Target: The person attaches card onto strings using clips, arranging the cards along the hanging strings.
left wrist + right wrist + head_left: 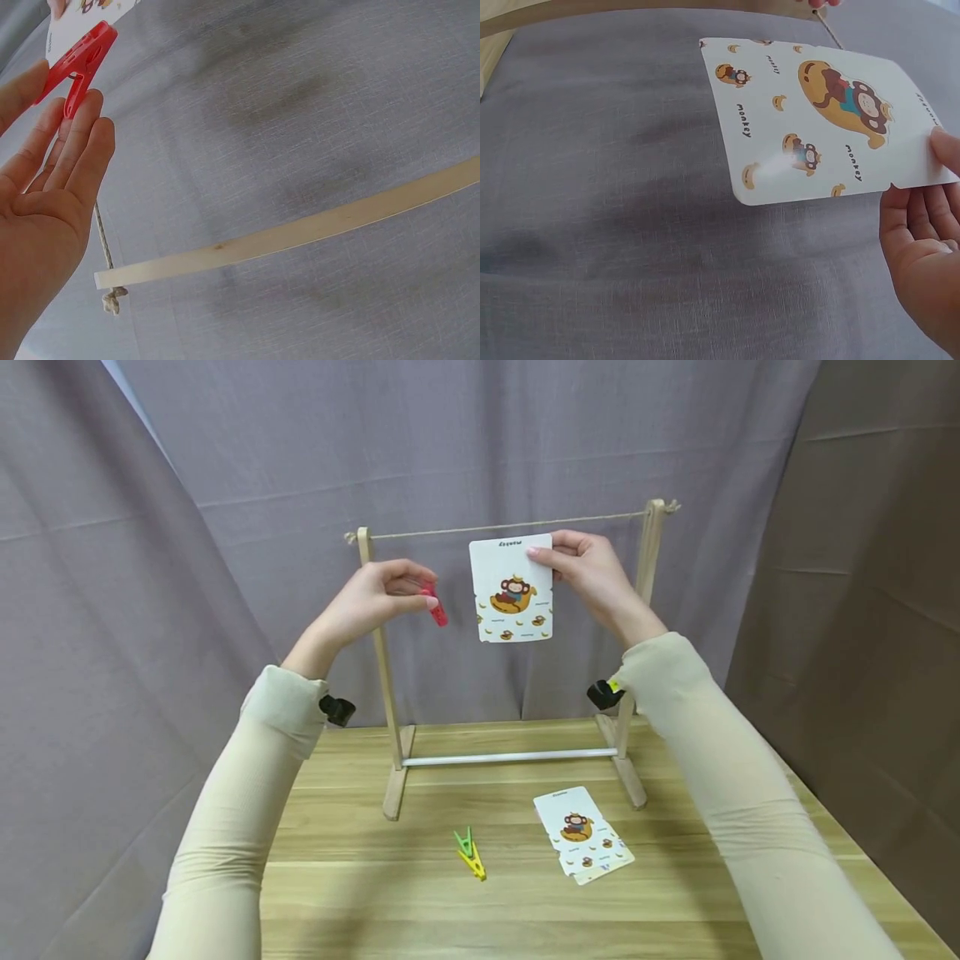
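Between thumb and fingers my left hand (378, 597) pinches a red clothespin (81, 64) by its handles, near the left post. My right hand (592, 572) holds a white card (512, 610) by its upper right edge, thumb in front and fingers behind. Monkeys and bananas are printed on the card, and its top edge hangs just below the twine (465, 530). A gap separates the clothespin from the card. In the right wrist view the card (780, 120) stretches away from the fingers, with its printed face showing.
A wooden frame with a left post (384, 677) and right post (649, 552) carries the twine. A white rod (510, 757) joins its feet. On the wooden table (337, 893) lie a green clothespin (465, 843), a yellow clothespin (474, 864) and overlapping monkey cards (558, 810). Grey curtain (465, 435) hangs behind.
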A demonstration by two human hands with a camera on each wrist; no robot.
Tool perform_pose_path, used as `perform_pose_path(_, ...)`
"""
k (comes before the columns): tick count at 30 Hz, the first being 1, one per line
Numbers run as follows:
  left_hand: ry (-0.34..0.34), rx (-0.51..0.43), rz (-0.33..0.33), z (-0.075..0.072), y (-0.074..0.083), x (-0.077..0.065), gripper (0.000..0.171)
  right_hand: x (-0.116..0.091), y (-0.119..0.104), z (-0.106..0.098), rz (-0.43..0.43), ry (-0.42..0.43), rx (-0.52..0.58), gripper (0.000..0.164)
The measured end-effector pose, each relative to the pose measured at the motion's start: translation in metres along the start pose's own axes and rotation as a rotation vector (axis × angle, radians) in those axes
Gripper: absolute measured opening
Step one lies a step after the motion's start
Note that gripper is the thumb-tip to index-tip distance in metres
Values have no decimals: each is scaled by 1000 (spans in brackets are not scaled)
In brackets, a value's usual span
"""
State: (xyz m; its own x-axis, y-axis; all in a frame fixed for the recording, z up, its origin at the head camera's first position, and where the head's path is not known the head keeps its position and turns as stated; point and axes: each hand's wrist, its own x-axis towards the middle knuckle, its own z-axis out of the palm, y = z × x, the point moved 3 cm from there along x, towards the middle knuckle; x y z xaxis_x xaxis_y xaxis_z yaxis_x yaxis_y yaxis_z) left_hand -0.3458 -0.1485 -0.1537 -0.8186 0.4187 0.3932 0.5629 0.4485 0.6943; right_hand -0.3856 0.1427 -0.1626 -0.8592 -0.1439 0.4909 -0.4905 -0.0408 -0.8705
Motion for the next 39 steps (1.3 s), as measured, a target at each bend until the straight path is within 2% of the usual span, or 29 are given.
perform_pose_path(10, -17, -5, -3, 5, -1, -1, 38, 9, 1, 4, 16, 68, 52, 18)
perform_pose_path(19, -18, 23, 1, 4, 4, -2, 38, 16, 6, 4, 51, 109, 84, 8)
perform_pose_path(28, -19, -14, 17, 5, 6, 0, 36, 23, 15, 1, 62, 142, 152, 7)
perform_pose_path(39, -29, 37, 8, -1, 10, -2, 37, 31, 24, 4, 61, 156, 105, 6)
